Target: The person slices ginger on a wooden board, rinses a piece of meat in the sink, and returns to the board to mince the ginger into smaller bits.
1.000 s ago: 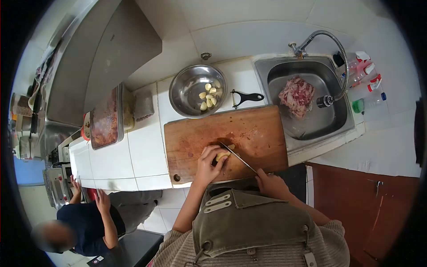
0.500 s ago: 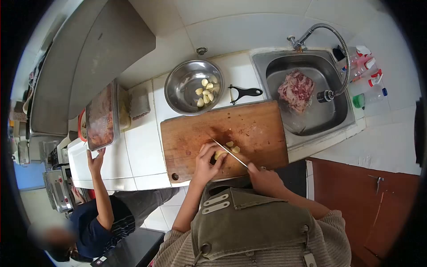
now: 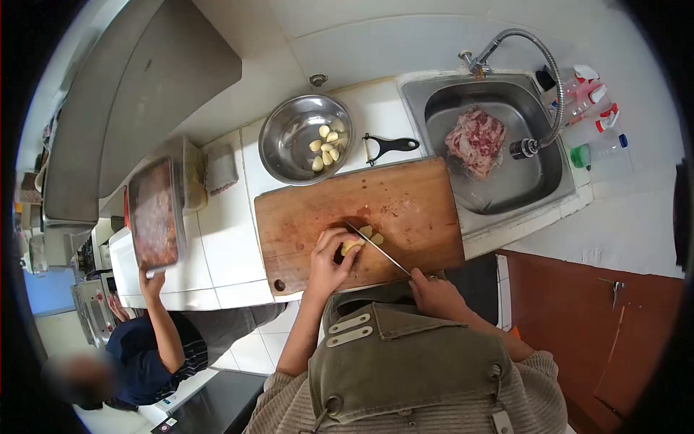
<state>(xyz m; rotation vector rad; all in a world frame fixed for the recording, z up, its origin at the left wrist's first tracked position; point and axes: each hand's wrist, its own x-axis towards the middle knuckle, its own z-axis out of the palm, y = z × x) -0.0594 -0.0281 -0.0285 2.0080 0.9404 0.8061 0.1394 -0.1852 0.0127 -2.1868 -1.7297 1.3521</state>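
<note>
Steadying a yellowish piece point(image 3: 351, 247) in a pinching grip, the left hand point(image 3: 327, 267) should curl its fingertips clear of the knife point(image 3: 390, 259), which the right hand point(image 3: 437, 295) clasps.

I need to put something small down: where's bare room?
Bare: white tile between the red-filled container and cutting board, and the board's right end, stains aside. Crowded: behind the board, with bowl and peeler, and around left hand, right hand and knife.
</note>
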